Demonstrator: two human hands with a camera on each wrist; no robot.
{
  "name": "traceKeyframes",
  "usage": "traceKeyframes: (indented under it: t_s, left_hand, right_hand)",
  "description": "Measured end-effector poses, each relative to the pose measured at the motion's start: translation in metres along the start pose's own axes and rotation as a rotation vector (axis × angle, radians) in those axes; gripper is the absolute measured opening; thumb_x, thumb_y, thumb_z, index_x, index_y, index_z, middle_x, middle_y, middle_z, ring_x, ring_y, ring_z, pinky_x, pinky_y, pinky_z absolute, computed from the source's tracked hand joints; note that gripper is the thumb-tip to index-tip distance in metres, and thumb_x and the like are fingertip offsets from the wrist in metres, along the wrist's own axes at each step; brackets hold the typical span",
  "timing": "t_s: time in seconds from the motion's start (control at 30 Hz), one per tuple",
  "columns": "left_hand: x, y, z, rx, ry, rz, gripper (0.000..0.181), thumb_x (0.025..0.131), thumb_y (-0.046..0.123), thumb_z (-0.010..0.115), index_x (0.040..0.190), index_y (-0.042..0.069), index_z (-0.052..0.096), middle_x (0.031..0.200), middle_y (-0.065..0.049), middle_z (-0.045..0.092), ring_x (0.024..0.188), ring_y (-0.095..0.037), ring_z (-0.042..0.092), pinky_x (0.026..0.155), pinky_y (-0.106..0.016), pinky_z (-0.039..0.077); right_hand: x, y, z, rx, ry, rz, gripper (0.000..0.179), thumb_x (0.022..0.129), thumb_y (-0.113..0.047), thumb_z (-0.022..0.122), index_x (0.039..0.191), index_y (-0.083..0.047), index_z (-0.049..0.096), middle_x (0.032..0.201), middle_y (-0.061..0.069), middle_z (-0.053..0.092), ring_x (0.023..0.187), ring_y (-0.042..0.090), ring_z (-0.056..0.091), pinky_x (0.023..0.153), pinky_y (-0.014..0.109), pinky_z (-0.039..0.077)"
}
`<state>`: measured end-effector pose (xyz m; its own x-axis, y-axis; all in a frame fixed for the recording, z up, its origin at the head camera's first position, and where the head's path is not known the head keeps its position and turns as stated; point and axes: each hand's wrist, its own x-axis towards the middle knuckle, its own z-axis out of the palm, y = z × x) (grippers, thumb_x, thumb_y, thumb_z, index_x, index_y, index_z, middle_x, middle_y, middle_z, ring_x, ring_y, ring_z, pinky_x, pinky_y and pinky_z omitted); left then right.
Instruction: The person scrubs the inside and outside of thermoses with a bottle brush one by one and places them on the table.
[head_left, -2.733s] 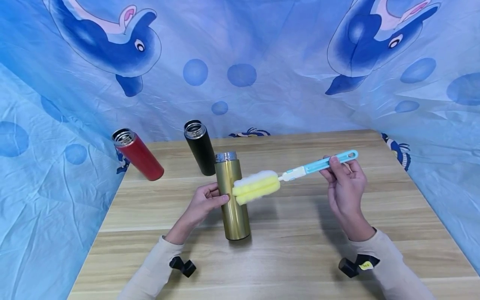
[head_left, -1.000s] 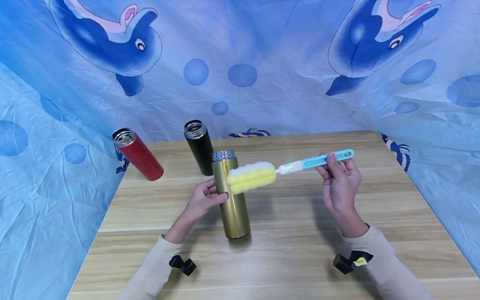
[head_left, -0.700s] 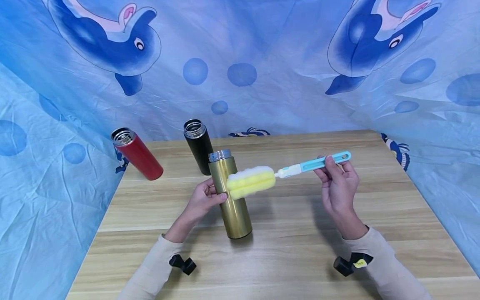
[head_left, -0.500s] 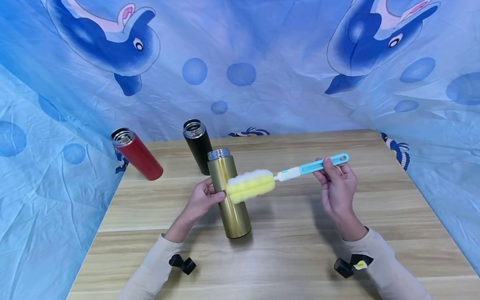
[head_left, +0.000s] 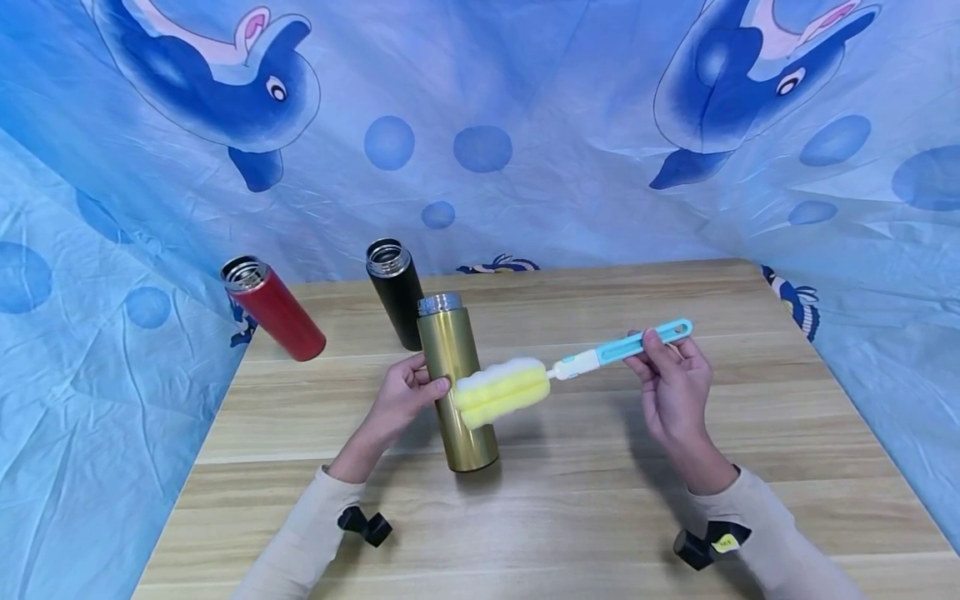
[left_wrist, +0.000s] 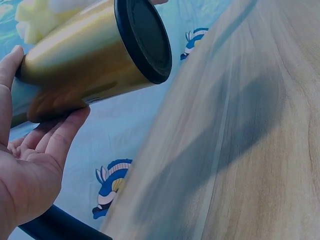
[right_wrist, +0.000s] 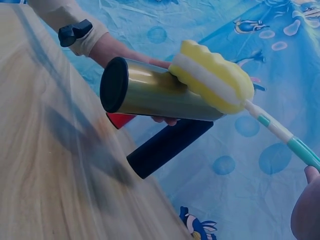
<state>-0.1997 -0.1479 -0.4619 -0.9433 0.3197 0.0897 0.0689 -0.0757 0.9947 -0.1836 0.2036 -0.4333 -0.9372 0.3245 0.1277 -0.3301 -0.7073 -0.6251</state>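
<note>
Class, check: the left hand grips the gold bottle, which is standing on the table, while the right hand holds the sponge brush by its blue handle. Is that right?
Not quite: the gold bottle isn't standing on the table; the left hand holds it raised off the surface, as the left wrist view shows. The rest is right.

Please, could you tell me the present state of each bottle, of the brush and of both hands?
Gold bottle: lidless, held clear of the table
Black bottle: open, standing on the table
Red bottle: open, standing
Bottle brush: held, sponge head outside the gold bottle
Left hand: gripping the gold bottle
Right hand: holding the brush handle
</note>
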Motion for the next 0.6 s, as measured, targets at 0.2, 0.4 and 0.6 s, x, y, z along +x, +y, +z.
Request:
traceKeyframes:
  t_s: [0.2,0.4,0.6]
  left_hand:
    - [0.002,0.000,0.002,-0.037,0.004,-0.024,0.060,0.091,0.019,0.073,0.137,-0.012,0.051,0.104,-0.003,0.077,0.095,-0.016,0.074,0.079,-0.032,0.061]
    - [0.007,0.000,0.005,-0.075,0.038,-0.059,0.057,0.091,0.013,0.069,0.138,-0.013,0.050,0.102,-0.004,0.076,0.094,-0.017,0.074,0.077,-0.036,0.062]
    - [0.014,0.003,0.007,-0.093,0.073,-0.055,0.054,0.089,0.011,0.069,0.134,-0.013,0.053,0.100,-0.005,0.075,0.093,-0.019,0.074,0.078,-0.038,0.063]
  right_hand:
    - [-0.005,-0.001,-0.006,-0.011,-0.015,0.012,0.009,0.094,0.008,0.066,0.100,0.007,0.060,0.086,0.020,0.075,0.073,0.022,0.076,0.067,0.027,0.061]
    - [-0.010,-0.003,-0.011,0.008,-0.061,0.011,0.007,0.096,0.011,0.061,0.102,0.009,0.058,0.088,0.022,0.075,0.075,0.024,0.077,0.068,0.029,0.061]
    - [-0.016,-0.006,-0.015,0.029,-0.098,0.006,0.007,0.096,0.014,0.058,0.102,0.011,0.058,0.089,0.024,0.075,0.078,0.026,0.077,0.069,0.030,0.061]
